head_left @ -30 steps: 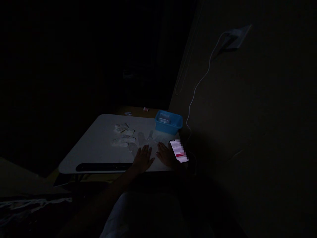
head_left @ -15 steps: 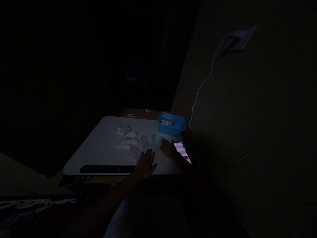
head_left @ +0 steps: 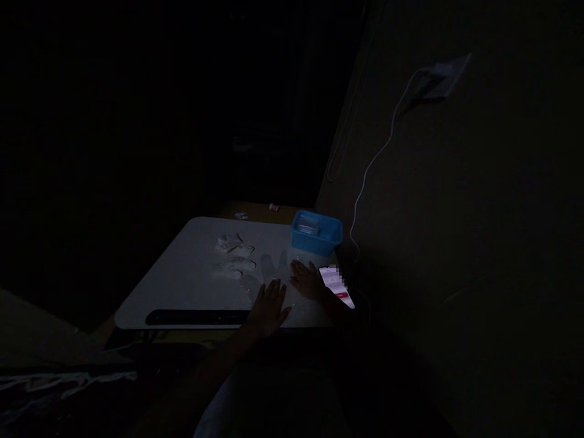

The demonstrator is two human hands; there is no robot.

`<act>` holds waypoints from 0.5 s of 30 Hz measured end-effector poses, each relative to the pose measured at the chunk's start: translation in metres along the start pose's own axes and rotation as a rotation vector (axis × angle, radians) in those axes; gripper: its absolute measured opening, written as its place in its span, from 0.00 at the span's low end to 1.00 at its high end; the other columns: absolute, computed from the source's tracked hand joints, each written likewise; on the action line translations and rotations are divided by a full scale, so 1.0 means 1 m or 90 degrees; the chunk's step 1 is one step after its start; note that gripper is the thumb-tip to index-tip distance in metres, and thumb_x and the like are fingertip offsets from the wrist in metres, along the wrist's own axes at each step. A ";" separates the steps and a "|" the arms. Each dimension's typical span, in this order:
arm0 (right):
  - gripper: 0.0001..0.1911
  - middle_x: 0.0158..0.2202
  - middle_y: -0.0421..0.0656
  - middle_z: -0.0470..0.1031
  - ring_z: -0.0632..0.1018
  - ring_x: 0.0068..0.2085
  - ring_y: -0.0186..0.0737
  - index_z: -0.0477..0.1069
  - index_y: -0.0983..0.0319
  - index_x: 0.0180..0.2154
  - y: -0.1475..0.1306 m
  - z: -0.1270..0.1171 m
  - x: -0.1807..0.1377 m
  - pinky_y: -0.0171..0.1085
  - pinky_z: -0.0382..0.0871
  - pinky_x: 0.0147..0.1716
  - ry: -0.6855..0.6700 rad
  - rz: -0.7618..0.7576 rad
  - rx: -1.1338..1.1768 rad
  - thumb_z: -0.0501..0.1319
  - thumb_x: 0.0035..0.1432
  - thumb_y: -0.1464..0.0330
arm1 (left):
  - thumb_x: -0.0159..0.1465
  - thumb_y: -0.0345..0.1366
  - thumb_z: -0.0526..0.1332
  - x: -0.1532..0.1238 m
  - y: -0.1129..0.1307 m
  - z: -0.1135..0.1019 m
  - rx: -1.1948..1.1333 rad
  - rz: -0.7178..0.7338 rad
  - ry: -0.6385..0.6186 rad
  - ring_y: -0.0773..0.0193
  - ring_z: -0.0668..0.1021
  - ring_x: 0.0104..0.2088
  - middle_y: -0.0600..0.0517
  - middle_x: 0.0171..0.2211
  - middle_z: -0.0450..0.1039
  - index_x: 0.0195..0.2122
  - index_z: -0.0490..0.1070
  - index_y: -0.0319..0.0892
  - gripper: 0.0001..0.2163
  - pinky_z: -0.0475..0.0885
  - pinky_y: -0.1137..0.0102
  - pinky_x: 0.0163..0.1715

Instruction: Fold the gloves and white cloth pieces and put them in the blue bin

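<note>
My left hand point(head_left: 268, 308) lies flat with its fingers spread near the front edge of the white table point(head_left: 177, 274). Its fingertips touch a thin, see-through plastic glove point(head_left: 268, 267) spread out on the tabletop. Over the glove's right side rests my right hand point(head_left: 305, 281), palm down and fingers apart. Parts of the glove under both hands are hidden, and the dim light blurs its outline. To the left are two crumpled whitish pieces, an upper one point(head_left: 233, 244) and a lower one point(head_left: 235, 267), that look like gloves.
At the table's back right stands a blue basket point(head_left: 316, 244) holding a clear plastic box point(head_left: 308, 225). A lit phone point(head_left: 336, 287) lies by my right wrist. A white cable point(head_left: 371, 163) runs down from a wall socket point(head_left: 442, 79). A dark slot point(head_left: 196, 317) lines the front edge.
My right hand has slid a little left and toward me over the glove. My left hand stays in nearly the same spot. The whole view has shifted slightly.
</note>
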State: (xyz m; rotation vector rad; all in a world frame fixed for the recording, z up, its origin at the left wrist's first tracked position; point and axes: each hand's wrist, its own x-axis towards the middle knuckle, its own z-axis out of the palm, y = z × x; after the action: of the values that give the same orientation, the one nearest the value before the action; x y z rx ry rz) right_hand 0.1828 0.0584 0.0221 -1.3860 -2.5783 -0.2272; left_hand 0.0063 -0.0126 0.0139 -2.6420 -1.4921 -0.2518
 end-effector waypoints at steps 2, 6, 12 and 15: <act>0.24 0.59 0.50 0.55 0.57 0.59 0.42 0.55 0.64 0.56 0.013 0.001 0.010 0.52 0.44 0.56 -0.009 0.034 -0.005 0.42 0.62 0.62 | 0.63 0.50 0.40 0.000 0.000 0.001 0.001 0.000 -0.002 0.51 0.53 0.60 0.39 0.60 0.49 0.59 0.52 0.36 0.29 0.49 0.55 0.55; 0.24 0.58 0.50 0.56 0.58 0.59 0.43 0.55 0.63 0.57 0.026 -0.006 0.023 0.53 0.44 0.56 -0.032 0.069 -0.018 0.42 0.62 0.62 | 0.63 0.51 0.39 -0.001 -0.002 0.004 0.002 0.006 0.020 0.51 0.53 0.60 0.39 0.60 0.49 0.59 0.52 0.36 0.29 0.48 0.55 0.56; 0.23 0.60 0.45 0.54 0.56 0.59 0.37 0.51 0.59 0.58 0.003 -0.012 0.016 0.46 0.44 0.57 -0.034 -0.121 0.000 0.44 0.61 0.65 | 0.63 0.50 0.40 0.000 -0.001 0.003 -0.007 0.005 0.021 0.51 0.54 0.60 0.38 0.60 0.50 0.58 0.52 0.35 0.29 0.48 0.55 0.55; 0.23 0.59 0.47 0.55 0.57 0.59 0.37 0.52 0.60 0.58 -0.004 -0.008 0.018 0.46 0.45 0.57 -0.042 -0.148 0.017 0.44 0.61 0.65 | 0.63 0.50 0.40 0.000 -0.001 0.003 -0.012 0.007 0.024 0.51 0.54 0.60 0.38 0.60 0.50 0.58 0.52 0.35 0.29 0.48 0.55 0.56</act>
State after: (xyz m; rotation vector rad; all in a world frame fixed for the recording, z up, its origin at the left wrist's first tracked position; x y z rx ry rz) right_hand 0.1708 0.0690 0.0346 -1.1003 -2.7855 -0.1832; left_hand 0.0056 -0.0119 0.0106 -2.6433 -1.4702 -0.3147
